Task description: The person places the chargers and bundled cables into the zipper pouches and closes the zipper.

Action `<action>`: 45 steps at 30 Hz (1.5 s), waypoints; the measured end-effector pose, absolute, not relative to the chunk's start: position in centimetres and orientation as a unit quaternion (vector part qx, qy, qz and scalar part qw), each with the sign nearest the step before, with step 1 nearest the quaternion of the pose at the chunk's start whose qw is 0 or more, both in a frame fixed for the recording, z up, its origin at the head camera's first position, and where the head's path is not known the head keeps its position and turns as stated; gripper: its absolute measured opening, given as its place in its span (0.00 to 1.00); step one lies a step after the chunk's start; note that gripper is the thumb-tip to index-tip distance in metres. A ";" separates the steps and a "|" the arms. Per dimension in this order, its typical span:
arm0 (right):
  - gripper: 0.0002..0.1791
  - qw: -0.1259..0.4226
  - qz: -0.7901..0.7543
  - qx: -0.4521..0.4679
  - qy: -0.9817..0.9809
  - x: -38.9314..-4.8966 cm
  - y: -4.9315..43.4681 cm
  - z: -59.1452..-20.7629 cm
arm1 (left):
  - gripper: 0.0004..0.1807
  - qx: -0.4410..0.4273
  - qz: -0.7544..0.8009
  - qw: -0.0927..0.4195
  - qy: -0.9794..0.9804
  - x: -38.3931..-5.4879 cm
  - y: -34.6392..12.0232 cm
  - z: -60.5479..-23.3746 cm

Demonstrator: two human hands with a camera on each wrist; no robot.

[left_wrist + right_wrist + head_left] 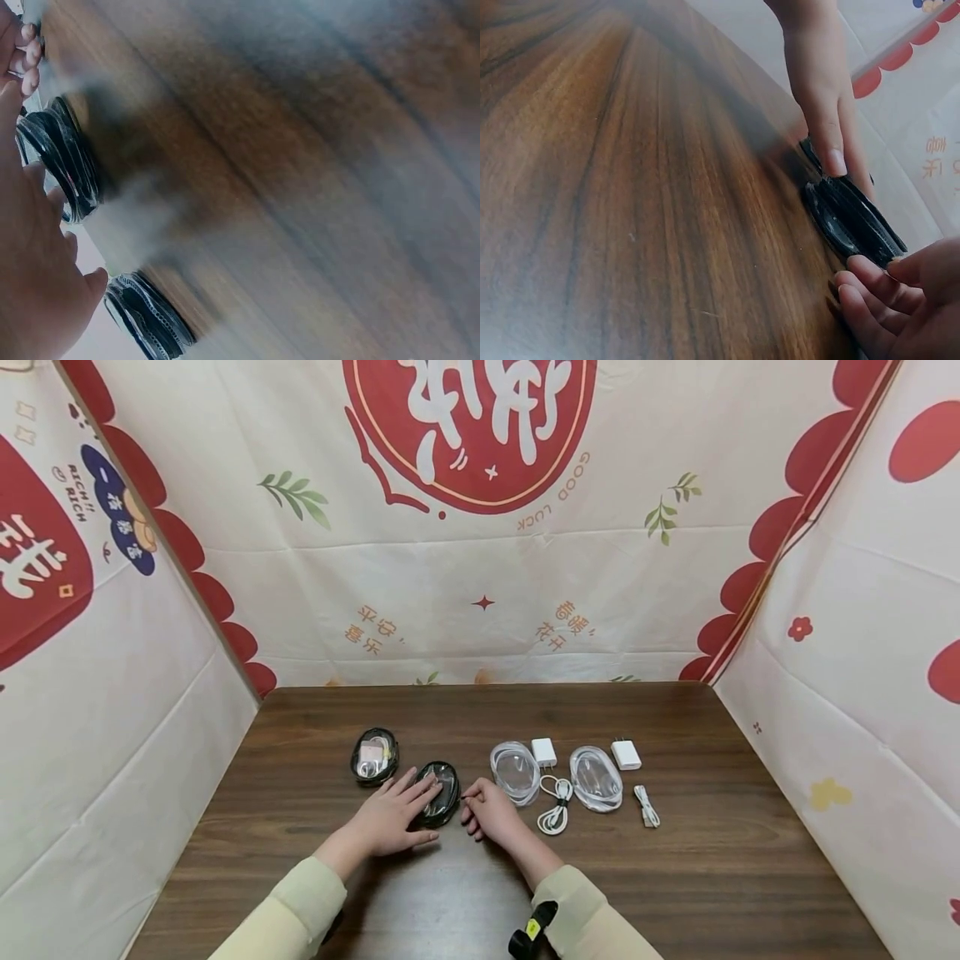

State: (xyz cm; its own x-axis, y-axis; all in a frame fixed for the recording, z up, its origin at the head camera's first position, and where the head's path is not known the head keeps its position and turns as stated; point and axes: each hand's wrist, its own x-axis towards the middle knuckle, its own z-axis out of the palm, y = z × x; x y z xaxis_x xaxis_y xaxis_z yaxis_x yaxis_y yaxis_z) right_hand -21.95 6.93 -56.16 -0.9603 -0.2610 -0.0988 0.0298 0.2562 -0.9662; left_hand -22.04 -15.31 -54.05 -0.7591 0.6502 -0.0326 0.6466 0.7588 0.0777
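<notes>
A black cable coil (452, 785) lies on the brown table, with what looks like clear plastic wrap over its middle. Straight and spread, the fingers of my left hand (384, 820) rest on its left part. At the coil's right edge, my right hand (493, 814) has its fingers curled; in the right wrist view its thumb and forefinger pinch the edge of the coil (851, 217). What exactly lies between those fingertips is too small to make out. Up and left of the left hand sits a second black coil (356, 764) with a pale item inside.
Right of the hands lie two clear coiled tubes or cables (497, 768) (596, 806), two white plug adapters (543, 752) (626, 755), a tied white cable (553, 820) and a smaller white cable bundle (647, 807). Printed cloth walls (480, 560) enclose the table's back and sides.
</notes>
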 end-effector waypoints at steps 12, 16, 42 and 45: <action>0.04 0.060 -0.603 -0.042 0.794 -23.3 7.1 -55.7 | 0.41 0.367 0.038 0.015 0.929 -21.5 -15.6 -53.2; 0.04 0.053 -0.587 -0.039 0.807 -23.6 7.0 -55.7 | 0.41 0.390 0.039 0.009 0.920 -22.0 -15.2 -53.3; 0.03 0.090 -0.554 -0.061 0.825 -23.4 7.2 -55.9 | 0.43 0.394 0.013 0.036 0.918 -23.2 -14.4 -53.9; 0.03 0.107 -0.568 -0.059 0.814 -23.4 7.4 -56.0 | 0.44 0.395 0.014 0.026 0.918 -23.2 -14.5 -54.0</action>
State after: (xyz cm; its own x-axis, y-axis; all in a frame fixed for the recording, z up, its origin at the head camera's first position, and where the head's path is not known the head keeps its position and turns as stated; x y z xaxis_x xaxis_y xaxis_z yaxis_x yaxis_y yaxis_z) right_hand -23.42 7.41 -55.97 -0.9699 -0.2184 -0.1075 0.0256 0.3479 -0.9372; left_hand -23.25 -14.49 -53.98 -0.6860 0.7267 -0.0374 0.7252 0.6870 0.0459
